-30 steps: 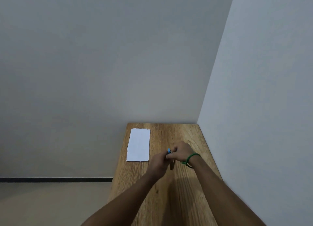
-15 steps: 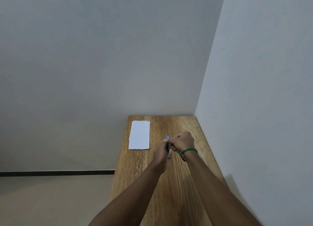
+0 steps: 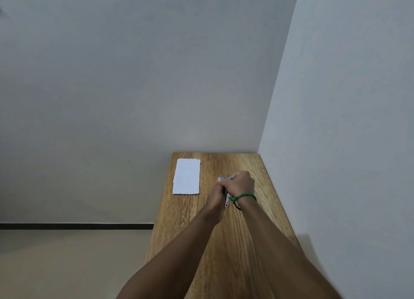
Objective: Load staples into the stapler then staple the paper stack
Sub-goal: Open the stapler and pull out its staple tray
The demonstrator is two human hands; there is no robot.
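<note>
A small blue and silver stapler (image 3: 226, 199) is held between both hands above the middle of the wooden table (image 3: 246, 254). My left hand (image 3: 216, 196) grips it from the left and my right hand (image 3: 240, 184), with a green band on the wrist, closes over it from the right. Only the stapler's blue front tip and its silver rear end show; the rest is hidden by fingers. No staples can be made out. The white paper stack (image 3: 187, 176) lies flat at the table's far left, apart from both hands.
The narrow table stands in a corner, with a grey wall along its far end and another wall (image 3: 347, 141) along its right side. Its left edge drops to a beige floor (image 3: 67, 265) with a black skirting line.
Both hands have stayed closed on the stapler and moved a little farther from me over the table. The view has tilted slightly. The paper has not moved.
</note>
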